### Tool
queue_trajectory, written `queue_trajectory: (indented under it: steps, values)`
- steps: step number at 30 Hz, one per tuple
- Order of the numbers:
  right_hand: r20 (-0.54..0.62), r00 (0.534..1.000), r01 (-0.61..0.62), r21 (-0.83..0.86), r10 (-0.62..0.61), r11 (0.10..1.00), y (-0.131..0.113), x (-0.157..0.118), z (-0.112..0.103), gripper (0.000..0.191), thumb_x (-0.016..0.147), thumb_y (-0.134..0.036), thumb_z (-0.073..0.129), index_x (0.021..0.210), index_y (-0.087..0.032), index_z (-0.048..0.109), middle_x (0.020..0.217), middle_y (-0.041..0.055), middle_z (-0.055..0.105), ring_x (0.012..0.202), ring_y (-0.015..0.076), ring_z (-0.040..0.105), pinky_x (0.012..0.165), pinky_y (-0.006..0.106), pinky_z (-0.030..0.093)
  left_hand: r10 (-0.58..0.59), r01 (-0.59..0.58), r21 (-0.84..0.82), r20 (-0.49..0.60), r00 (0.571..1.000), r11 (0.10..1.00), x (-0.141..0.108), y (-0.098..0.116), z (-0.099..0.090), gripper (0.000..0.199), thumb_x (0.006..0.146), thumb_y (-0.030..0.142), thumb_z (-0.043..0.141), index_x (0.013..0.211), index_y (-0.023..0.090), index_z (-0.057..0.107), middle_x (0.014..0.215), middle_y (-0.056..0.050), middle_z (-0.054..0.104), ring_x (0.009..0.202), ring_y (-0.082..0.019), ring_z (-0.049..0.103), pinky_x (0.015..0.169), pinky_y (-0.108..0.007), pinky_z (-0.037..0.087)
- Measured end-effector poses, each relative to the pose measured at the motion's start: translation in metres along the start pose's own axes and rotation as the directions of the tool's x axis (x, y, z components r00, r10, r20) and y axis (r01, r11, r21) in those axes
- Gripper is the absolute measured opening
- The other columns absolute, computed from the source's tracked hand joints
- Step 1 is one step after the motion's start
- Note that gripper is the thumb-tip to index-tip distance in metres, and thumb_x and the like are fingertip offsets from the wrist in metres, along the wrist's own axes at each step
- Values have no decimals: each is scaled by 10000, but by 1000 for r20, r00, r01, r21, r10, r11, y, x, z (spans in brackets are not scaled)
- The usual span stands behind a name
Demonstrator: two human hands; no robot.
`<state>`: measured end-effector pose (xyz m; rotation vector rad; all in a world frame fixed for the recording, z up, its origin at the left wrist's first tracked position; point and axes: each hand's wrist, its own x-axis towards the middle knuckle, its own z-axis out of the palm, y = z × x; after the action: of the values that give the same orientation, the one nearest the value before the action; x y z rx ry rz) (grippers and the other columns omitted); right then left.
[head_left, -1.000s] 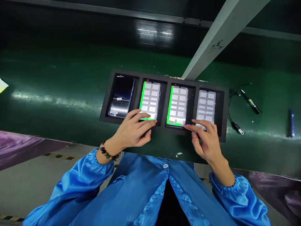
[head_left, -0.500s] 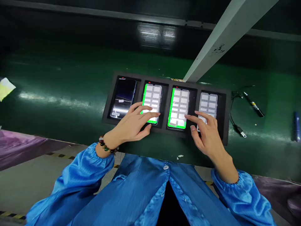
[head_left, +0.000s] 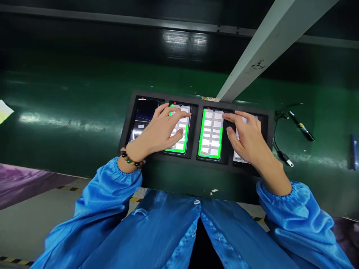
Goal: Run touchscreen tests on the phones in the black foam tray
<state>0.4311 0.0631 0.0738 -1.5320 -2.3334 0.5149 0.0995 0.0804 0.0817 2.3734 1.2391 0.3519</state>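
Observation:
A black tray (head_left: 194, 112) holds a row of several phones. Over the second phone from the left (head_left: 182, 144), my left hand (head_left: 161, 132) is spread, its index fingertip by the screen's upper right edge; it partly covers the dark-screened leftmost phone (head_left: 146, 112). The third phone (head_left: 209, 134) shows white blocks with green along its left, bottom and lower right edges. At its upper right edge is the index fingertip of my right hand (head_left: 246, 138), which is open and covers much of the rightmost phone (head_left: 239, 156). Neither hand holds anything.
Right of the tray, a black cable (head_left: 276, 138) and a black pen-like item (head_left: 301, 126) lie on the green table (head_left: 84, 149). A blue object (head_left: 354, 152) is at the far right, a yellowish paper (head_left: 5, 111) at the far left. A grey post (head_left: 252, 63) rises behind the tray.
Both hands have moved up along the phones, from the lower screens to the upper right edges. Green now also runs up the lower right edges of the two middle screens.

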Motion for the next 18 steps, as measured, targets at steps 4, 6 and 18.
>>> queue_trajectory:
  steps: [4,6,18]
  values:
    - [8,1000,5,3,-5,1000,2,10,-2,470,1126,-304,405,1578,-262,526,1582,128,679,1583,407,470,1247,704,382,-26,26,1,-23,999,1000,13,0,0,505,1062,327,466,1548,213,537,1499,-113,704,1479,-326,545,1414,-636,179]
    - [3,1000,14,3,-14,1000,1,13,-2,469,1123,-297,403,1573,-251,531,1571,130,685,1583,407,469,1248,693,392,-33,33,5,-41,999,999,16,-1,1,506,1059,319,468,1551,218,534,1497,-108,705,1466,-324,547,1408,-633,192]
    - [20,989,144,18,-144,989,-32,44,20,492,1131,-289,368,1569,-176,562,1307,147,807,1578,410,463,1263,650,367,-162,227,201,-297,941,953,-5,-11,7,384,1047,265,465,1390,240,638,1284,-96,772,1387,-349,601,1378,-642,226]
